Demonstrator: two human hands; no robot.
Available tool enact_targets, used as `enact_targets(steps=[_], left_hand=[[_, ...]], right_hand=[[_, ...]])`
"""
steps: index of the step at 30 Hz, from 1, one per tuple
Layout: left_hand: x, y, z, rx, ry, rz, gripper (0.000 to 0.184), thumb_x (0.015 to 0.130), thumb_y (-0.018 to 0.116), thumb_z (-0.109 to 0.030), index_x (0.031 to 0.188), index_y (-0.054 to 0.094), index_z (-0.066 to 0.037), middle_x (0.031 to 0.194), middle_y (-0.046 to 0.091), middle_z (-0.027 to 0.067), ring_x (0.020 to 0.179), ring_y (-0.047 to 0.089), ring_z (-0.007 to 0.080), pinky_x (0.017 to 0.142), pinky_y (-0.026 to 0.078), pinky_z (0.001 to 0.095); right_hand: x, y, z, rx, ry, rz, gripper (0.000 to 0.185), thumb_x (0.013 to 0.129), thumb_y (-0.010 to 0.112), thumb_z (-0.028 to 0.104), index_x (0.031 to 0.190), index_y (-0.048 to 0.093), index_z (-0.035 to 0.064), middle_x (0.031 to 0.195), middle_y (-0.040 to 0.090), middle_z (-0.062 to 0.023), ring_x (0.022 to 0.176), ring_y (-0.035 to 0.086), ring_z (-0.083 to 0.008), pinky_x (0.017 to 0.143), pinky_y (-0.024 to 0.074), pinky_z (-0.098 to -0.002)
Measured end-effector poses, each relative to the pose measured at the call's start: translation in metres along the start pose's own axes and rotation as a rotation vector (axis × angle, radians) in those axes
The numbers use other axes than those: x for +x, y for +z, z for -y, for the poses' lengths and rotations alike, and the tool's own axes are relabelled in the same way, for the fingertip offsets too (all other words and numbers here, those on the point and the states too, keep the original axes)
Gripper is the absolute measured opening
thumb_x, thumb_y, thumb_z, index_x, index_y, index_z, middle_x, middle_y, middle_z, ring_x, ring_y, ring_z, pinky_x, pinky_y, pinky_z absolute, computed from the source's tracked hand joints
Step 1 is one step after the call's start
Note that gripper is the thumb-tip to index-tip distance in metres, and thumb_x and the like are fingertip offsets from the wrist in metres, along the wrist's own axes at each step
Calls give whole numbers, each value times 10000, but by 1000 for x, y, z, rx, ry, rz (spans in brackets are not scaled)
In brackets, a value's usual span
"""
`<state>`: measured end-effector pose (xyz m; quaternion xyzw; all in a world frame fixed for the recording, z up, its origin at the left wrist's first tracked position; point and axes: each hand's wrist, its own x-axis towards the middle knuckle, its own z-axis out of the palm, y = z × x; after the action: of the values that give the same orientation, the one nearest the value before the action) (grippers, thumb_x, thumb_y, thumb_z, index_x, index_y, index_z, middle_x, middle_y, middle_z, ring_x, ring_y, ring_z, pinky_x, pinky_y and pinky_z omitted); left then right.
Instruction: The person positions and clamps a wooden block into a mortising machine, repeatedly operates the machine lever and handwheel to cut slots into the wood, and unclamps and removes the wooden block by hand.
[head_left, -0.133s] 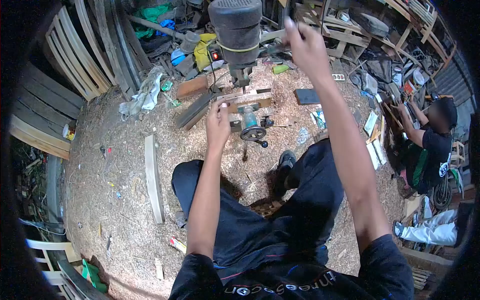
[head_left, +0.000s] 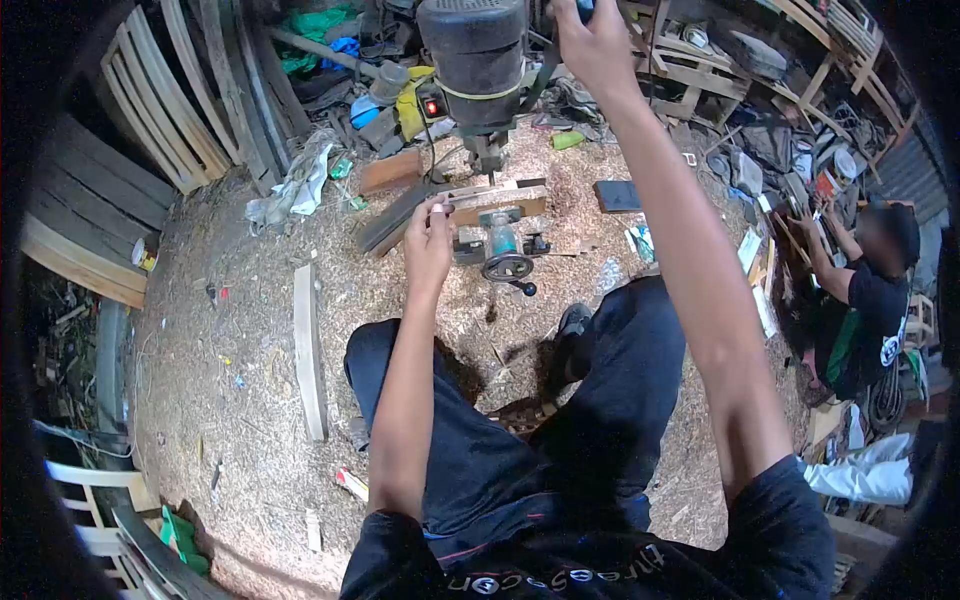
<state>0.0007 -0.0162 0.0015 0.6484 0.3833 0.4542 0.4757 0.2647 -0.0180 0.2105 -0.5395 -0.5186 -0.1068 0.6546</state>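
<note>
In the middle stands a drill press (head_left: 472, 60), its chuck (head_left: 487, 155) and bit pointing down at a wooden piece (head_left: 500, 190). That piece lies along the jaws of a green vise (head_left: 502, 235) with a black handwheel (head_left: 507, 267). My left hand (head_left: 430, 245) pinches the left end of the wooden piece. High at the upper right of the drill press, my right hand (head_left: 600, 45) is closed round its dark lever (head_left: 543, 80); a bluish end shows at the fingers, partly cut off by the frame's top edge.
A dark beam (head_left: 395, 225) and a reddish block (head_left: 391, 172) lie left of the vise, a dark block (head_left: 617, 196) to its right. A pale slat (head_left: 308, 350) rests on the shavings. At right, another person (head_left: 865, 290) works with wood. Curved boards (head_left: 165, 100) lean at left.
My right hand has moved up and slightly left with the lever. My left hand stays at the wooden piece's end. The view has shifted slightly.
</note>
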Motion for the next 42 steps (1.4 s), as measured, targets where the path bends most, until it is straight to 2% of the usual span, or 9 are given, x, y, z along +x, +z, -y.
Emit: enact_targets(steps=[4, 8, 12, 14, 18, 19, 22, 30, 42], left_hand=[[26, -11, 2, 14, -13, -48, 336, 1040, 454, -242, 1197, 609, 11, 1038, 705, 103, 939, 637, 161, 837, 482, 303], [27, -7, -49, -111, -126, -38, 403, 1044, 423, -334, 1222, 607, -24, 1076, 697, 93, 996, 633, 167, 847, 481, 311], [33, -1, -41, -31, -124, 38, 429, 1049, 409, -358, 1228, 605, -21, 1080, 691, 87, 1015, 634, 175, 853, 478, 305], [35, 1, -19, -59, -173, 58, 407, 1048, 429, -334, 1217, 610, -11, 1041, 692, 84, 989, 633, 172, 855, 481, 309], [34, 11, 22, 66, -197, 137, 369, 1041, 459, -305, 1108, 653, 2, 1010, 692, 107, 964, 631, 184, 875, 471, 326], [38, 18, 23, 105, -131, 184, 365, 1037, 466, -304, 1089, 657, 3, 1006, 692, 109, 961, 632, 189, 878, 468, 332], [46, 30, 7, 192, -109, 296, 331, 1014, 500, -283, 1027, 673, 0, 1000, 688, 136, 963, 637, 224, 903, 463, 358], [50, 47, 3, 296, -144, 499, 268, 953, 536, -147, 1170, 643, -32, 1125, 682, 193, 1064, 652, 301, 935, 482, 392], [47, 41, 31, 610, -18, 663, 292, 880, 535, -75, 1152, 626, -22, 1068, 662, 267, 1011, 635, 419, 910, 487, 466]], right_hand=[[49, 26, -32, -52, -328, -126, 214, 941, 539, 79, 1127, 444, 32, 831, 617, -255, 837, 602, -493, 706, 481, -479], [84, 33, -35, -267, -9, -6, 313, 941, 537, 172, 1211, 458, 33, 967, 637, -303, 955, 606, -501, 807, 486, -513], [63, 37, -49, -39, -185, -143, 356, 956, 588, 310, 1149, 537, 16, 889, 665, -238, 896, 654, -419, 809, 492, -455], [22, 28, -56, -191, -282, -129, 381, 958, 637, 292, 1180, 559, -7, 995, 672, -155, 898, 613, -139, 828, 490, -295], [-128, 20, -83, -21, 224, -79, 262, 939, 664, 188, 1086, 576, -9, 974, 617, -72, 891, 588, -134, 798, 477, -283], [-176, 18, -90, -33, 471, 9, 328, 921, 643, 286, 1003, 594, -27, 932, 665, -172, 883, 651, -272, 794, 498, -397], [-284, 9, -94, -385, 880, 674, 309, 865, 648, 216, 996, 641, -64, 940, 679, -283, 846, 667, -456, 776, 543, -478], [-412, 20, -126, -695, 916, 766, 332, 862, 657, 262, 861, 649, -70, 835, 655, -319, 871, 652, -463, 799, 510, -531], [-394, 38, -126, -498, 820, 877, 366, 834, 702, 340, 904, 697, -19, 852, 667, -282, 829, 658, -446, 744, 523, -499]])
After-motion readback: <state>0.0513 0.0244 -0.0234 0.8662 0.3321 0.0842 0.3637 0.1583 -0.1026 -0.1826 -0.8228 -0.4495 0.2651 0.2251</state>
